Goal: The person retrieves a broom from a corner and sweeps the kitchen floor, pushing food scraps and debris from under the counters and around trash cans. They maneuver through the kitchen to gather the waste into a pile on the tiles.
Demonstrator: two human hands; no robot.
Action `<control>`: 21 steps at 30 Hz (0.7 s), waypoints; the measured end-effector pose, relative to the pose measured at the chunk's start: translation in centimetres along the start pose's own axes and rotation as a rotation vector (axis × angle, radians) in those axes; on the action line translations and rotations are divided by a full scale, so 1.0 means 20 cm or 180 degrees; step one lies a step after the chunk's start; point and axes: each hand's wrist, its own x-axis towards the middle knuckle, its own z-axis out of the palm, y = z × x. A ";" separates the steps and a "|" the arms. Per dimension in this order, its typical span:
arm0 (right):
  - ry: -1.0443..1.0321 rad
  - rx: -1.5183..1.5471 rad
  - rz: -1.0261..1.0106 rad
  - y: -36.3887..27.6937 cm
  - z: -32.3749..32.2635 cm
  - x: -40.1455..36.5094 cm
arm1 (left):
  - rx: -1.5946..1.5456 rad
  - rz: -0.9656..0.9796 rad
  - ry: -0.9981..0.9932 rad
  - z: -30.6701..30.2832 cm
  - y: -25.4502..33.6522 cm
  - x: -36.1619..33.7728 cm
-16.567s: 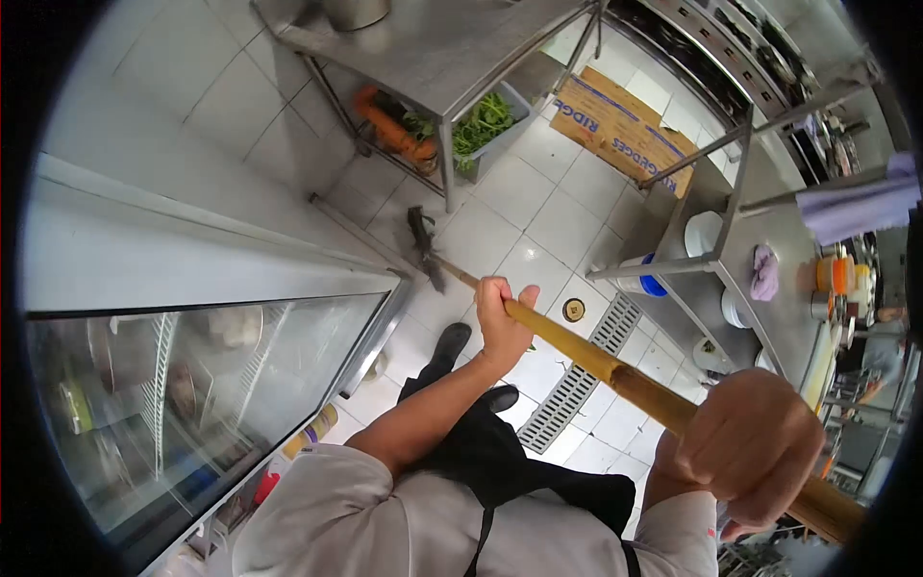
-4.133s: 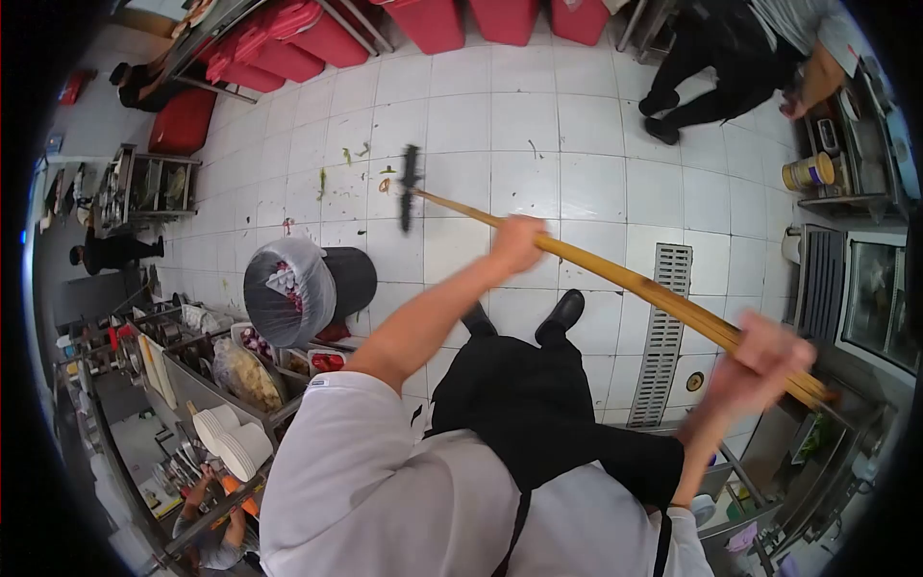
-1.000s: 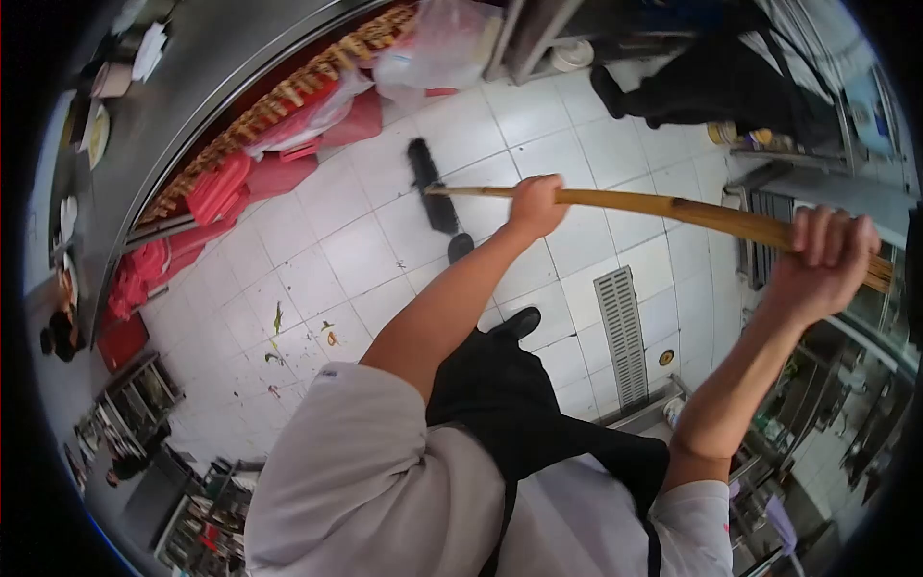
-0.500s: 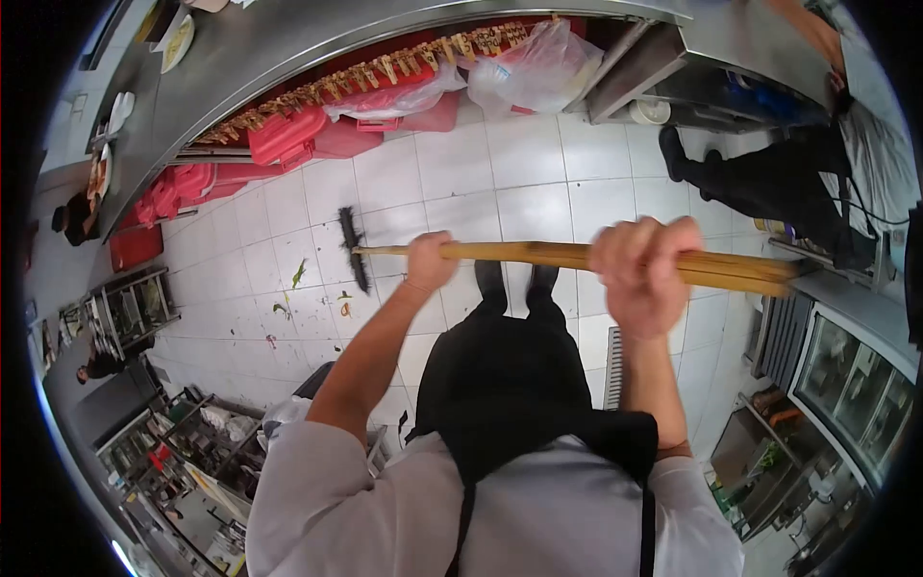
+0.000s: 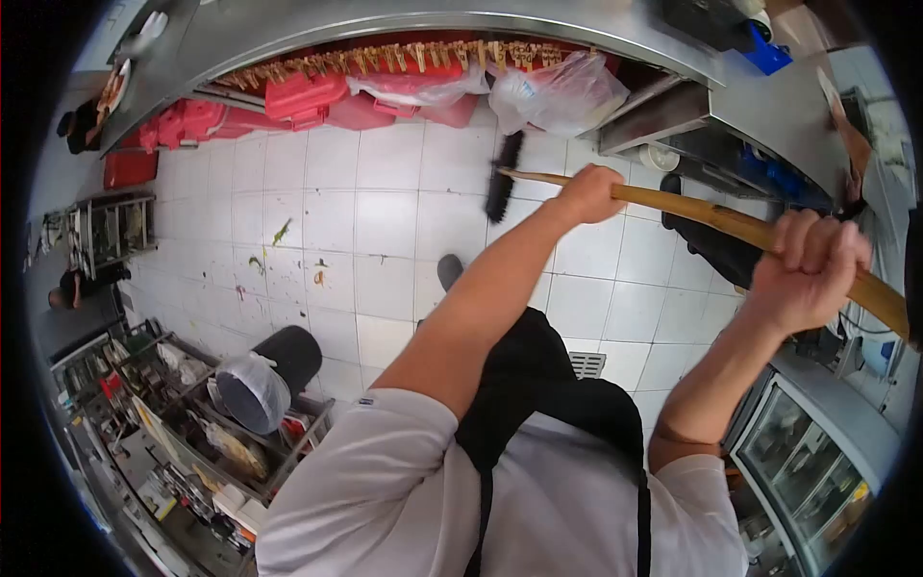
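A long wooden broom handle runs from the upper middle to the right edge. My left hand is wrapped round its thinner part, nearer the brush. Farther up the thicker part, my right hand grips the handle. The black broom head rests on the white tiled floor, near a clear plastic bag under the counter. Green scraps and other small bits of debris lie on the tiles to the left of the broom.
A steel counter spans the top, with red containers beneath it. A black bin with a clear liner stands lower left. Another person's dark-clothed leg is at the right. A glass-fronted fridge stands lower right.
The broom head has moved right and toward the counter, away from the green scraps. Both my hands have shifted right with the handle. The bin has come into fuller view.
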 end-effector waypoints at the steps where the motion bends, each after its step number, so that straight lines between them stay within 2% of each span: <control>1: 0.0236 0.0123 0.0077 0.07 0.01 -0.03 | 0.0145 -0.0135 0.0152 0.00 -0.10 -0.04; 3: 0.0392 0.0553 0.0462 0.23 0.01 -0.16 | 0.0526 -0.0329 0.0480 -0.05 -0.34 -0.21; 5: 0.0127 0.0854 0.0555 0.43 0.10 -0.32 | 0.0599 -0.0431 0.0536 -0.20 -0.54 -0.39; 7: 0.0167 0.0924 0.0746 0.61 0.20 -0.48 | 0.1020 -0.0993 0.0438 -0.35 -0.77 -0.55; 8: 0.0146 0.1051 0.1044 0.68 0.28 -0.55 | 0.1283 -0.1243 0.0379 -0.42 -0.87 -0.63; 10: -0.0252 0.1012 0.1499 0.79 0.37 -0.73 | 0.1866 -0.1834 0.0399 -0.66 -1.04 -0.84; 11: -0.0645 0.0769 0.1531 0.79 0.39 -0.79 | 0.2306 -0.1947 0.0179 -0.75 -1.10 -0.93; 12: -0.0550 0.0581 0.1585 0.73 0.45 -0.82 | 0.2343 -0.1728 0.0168 -0.83 -1.08 -1.02; 13: -0.0544 0.0975 0.1468 0.69 0.49 -0.80 | 0.2339 -0.1365 0.0686 -0.86 -1.04 -1.08; 14: -0.0706 0.0985 0.1265 0.64 0.49 -0.75 | 0.1978 -0.1401 0.0615 -0.92 -0.92 -1.07; 15: -0.1090 0.0885 0.0990 0.58 0.47 -0.67 | 0.1947 -0.0912 0.0941 -0.93 -0.78 -1.06; 16: -0.1260 0.0359 0.0398 0.46 0.48 -0.56 | 0.1530 -0.1151 0.0983 -0.94 -0.58 -1.02; 17: -0.1173 0.0772 0.0389 0.40 0.30 -0.45 | 0.1627 -0.0891 0.0759 -0.93 -0.47 -0.99; 18: -0.1092 0.1191 0.0372 0.35 0.13 -0.35 | 0.1499 -0.0956 0.0739 -0.88 -0.34 -0.95; 19: -0.1021 0.1603 0.0345 0.29 -0.03 -0.25 | 0.1048 -0.0596 0.0901 -0.80 -0.22 -0.93; 21: -0.2163 0.2142 -0.0018 -0.07 0.37 -0.12 | 0.0697 -0.0148 0.0927 -0.65 -0.01 -0.90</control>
